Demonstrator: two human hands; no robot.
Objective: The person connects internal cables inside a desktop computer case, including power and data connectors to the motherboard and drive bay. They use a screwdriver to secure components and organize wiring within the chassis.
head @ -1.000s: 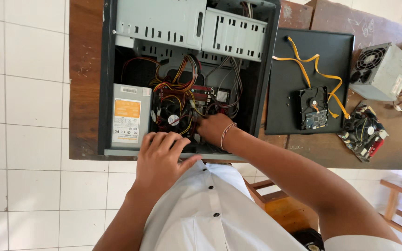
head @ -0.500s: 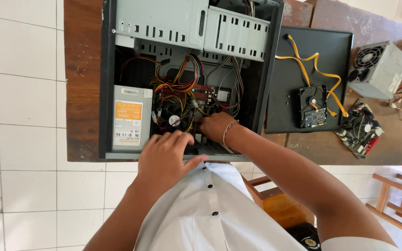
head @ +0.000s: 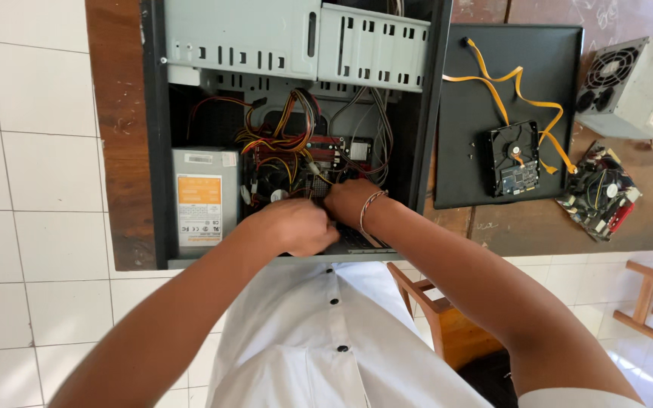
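Head cam looked straight down, so nearest was the person's white buttoned shirt (head: pixel 326 340), with a wooden chair (head: pixel 432 317) tucked under the counter edge just beside it. Both forearms reached forward into the open black desktop computer case (head: pixel 153 151), which lay on its side on the brown wooden counter (head: pixel 115 113) with its side panel off, probably so everything inside could be reached from above.

Left hand (head: pixel 292 227) was curled into a loose fist at the near edge of the case, fingers folded under; I couldn't tell if its grip had anything in it. Right hand (head: pixel 349 200), with a thin metal bracelet on the wrist, sat just beside it, fingertips pushed down among the parts by the red and yellow bundle of wires (head: pixel 289 143). Its grip was hidden too, so no call on whether it pinched something.

Left of the hands sat the grey metal power supply box (head: pixel 204 193), fixed in its corner, with an orange rectangular label above a white one on its upper face. Further in were the grey perforated drive bays (head: pixel 296 38).

Off to the right, the flat black case panel (head: pixel 508 75) served as a tray for a bare hard drive (head: pixel 515 159) with flat orange ribbon cables (head: pixel 508 83) looped over it. Beyond lay a small circuit board with a fan (head: pixel 598 193) and a second silver power supply with a round fan grille (head: pixel 632 87).
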